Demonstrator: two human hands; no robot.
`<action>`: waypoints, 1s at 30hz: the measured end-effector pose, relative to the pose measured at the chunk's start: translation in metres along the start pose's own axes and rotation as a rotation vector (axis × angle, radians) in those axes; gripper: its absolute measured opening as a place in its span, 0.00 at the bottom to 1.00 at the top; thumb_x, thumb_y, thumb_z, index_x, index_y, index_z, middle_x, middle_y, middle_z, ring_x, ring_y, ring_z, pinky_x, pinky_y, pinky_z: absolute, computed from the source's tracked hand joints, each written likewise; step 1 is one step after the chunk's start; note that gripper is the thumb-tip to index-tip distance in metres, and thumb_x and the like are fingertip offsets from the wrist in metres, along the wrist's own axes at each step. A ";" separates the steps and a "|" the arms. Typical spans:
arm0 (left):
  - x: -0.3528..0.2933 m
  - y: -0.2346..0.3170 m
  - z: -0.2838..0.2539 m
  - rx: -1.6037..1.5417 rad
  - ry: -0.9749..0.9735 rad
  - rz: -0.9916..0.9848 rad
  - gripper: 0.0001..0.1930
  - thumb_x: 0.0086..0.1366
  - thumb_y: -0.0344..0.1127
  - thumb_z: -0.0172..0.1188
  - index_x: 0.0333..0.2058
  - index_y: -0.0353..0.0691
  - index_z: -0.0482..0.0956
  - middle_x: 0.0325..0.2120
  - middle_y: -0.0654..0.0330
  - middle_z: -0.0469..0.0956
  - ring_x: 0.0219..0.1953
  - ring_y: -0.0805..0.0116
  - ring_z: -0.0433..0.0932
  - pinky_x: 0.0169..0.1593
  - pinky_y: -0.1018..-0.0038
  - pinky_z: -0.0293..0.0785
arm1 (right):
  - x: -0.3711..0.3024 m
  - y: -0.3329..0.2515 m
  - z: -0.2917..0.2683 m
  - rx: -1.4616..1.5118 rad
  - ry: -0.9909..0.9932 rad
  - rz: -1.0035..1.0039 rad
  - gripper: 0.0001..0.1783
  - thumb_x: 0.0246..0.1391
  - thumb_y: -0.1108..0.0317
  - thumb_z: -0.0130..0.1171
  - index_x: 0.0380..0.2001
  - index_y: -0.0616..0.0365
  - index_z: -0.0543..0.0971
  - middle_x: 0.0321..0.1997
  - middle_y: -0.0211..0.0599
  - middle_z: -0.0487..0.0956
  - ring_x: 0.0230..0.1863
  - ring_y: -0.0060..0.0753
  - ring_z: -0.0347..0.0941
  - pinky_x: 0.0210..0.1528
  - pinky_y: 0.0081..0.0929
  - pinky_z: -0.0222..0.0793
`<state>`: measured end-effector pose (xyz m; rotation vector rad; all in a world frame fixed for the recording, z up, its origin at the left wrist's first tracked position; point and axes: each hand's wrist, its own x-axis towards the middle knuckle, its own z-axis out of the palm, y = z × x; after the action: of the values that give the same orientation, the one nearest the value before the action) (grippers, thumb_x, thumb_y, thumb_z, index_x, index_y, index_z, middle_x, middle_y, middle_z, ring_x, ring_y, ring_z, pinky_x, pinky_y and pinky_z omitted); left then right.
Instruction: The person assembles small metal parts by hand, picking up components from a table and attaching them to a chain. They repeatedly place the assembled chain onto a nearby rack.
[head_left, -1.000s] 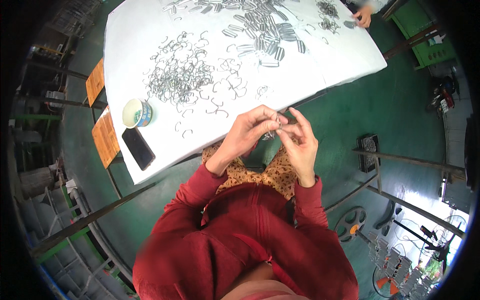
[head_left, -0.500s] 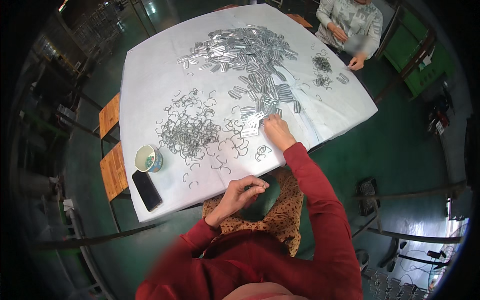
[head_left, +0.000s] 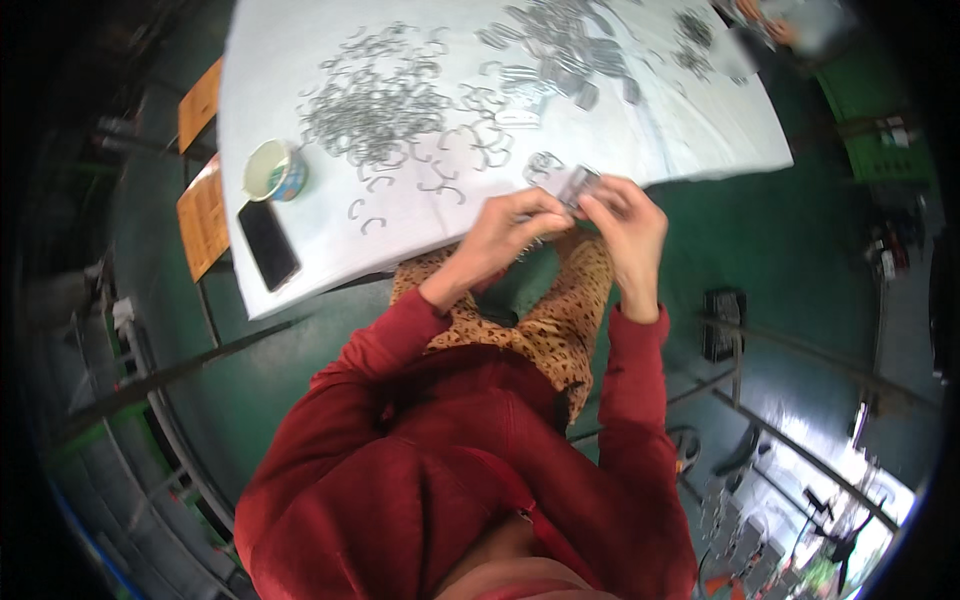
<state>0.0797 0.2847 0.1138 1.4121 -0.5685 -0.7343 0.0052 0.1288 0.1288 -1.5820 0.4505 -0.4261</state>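
Observation:
My right hand [head_left: 630,218] pinches a small slotted metal plate [head_left: 579,186] between thumb and fingers, just off the table's near edge. Close on its left, my left hand [head_left: 512,232] is closed with thumb and fingertips together, touching or nearly touching the plate. What sits in those fingertips is too blurred to tell. Beyond the hands, a small cluster of bent wire hooks [head_left: 543,165] lies by the edge. A big heap of the same wire hooks [head_left: 375,100] spreads over the table to the left. Farther off lies a pile of grey slotted metal plates [head_left: 560,45].
On the white-covered table [head_left: 330,255], a paper cup [head_left: 274,172] with small green bits stands at the left beside a black phone [head_left: 267,245]. Wooden stools [head_left: 203,220] flank the left side. At the far right, another person's hands [head_left: 765,22] are near small dark heaps [head_left: 692,45].
My right hand has come back from the plate pile to my left hand, bringing a metal plate. The view has tipped down, so the table sits higher in the picture.

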 end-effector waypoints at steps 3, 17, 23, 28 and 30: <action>0.005 -0.007 0.000 -0.013 -0.019 0.111 0.06 0.60 0.30 0.59 0.33 0.33 0.77 0.29 0.62 0.79 0.35 0.79 0.75 0.41 0.80 0.71 | -0.021 -0.018 0.008 -0.246 0.086 -0.109 0.12 0.45 0.77 0.64 0.36 0.67 0.78 0.33 0.40 0.81 0.35 0.23 0.78 0.38 0.20 0.73; 0.022 -0.012 -0.100 0.488 0.488 0.261 0.15 0.57 0.34 0.62 0.43 0.40 0.78 0.36 0.57 0.80 0.33 0.68 0.78 0.34 0.72 0.74 | -0.029 -0.024 0.024 0.083 0.089 -0.085 0.11 0.46 0.87 0.58 0.35 0.68 0.75 0.32 0.41 0.79 0.28 0.24 0.76 0.30 0.19 0.75; 0.075 -0.019 -0.200 0.969 0.558 0.305 0.06 0.54 0.32 0.61 0.29 0.39 0.83 0.25 0.53 0.80 0.27 0.58 0.78 0.31 0.68 0.73 | -0.043 -0.009 0.021 0.074 0.016 -0.050 0.12 0.45 0.87 0.58 0.35 0.68 0.75 0.32 0.41 0.79 0.28 0.24 0.77 0.31 0.20 0.76; 0.091 -0.027 -0.197 1.149 0.380 0.263 0.04 0.53 0.31 0.59 0.24 0.38 0.80 0.25 0.52 0.79 0.27 0.55 0.78 0.32 0.64 0.74 | -0.048 -0.006 0.022 0.081 0.015 -0.014 0.12 0.45 0.87 0.59 0.35 0.69 0.75 0.33 0.41 0.79 0.29 0.25 0.77 0.31 0.20 0.77; 0.096 -0.032 -0.193 1.257 0.359 0.250 0.05 0.54 0.30 0.57 0.22 0.37 0.79 0.25 0.52 0.79 0.28 0.54 0.77 0.32 0.63 0.74 | -0.048 -0.006 0.024 0.077 0.008 -0.024 0.12 0.45 0.87 0.59 0.35 0.68 0.75 0.32 0.41 0.79 0.28 0.24 0.78 0.30 0.19 0.76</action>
<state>0.2822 0.3413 0.0574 2.4764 -0.9570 0.1977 -0.0225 0.1744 0.1336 -1.5134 0.4168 -0.4635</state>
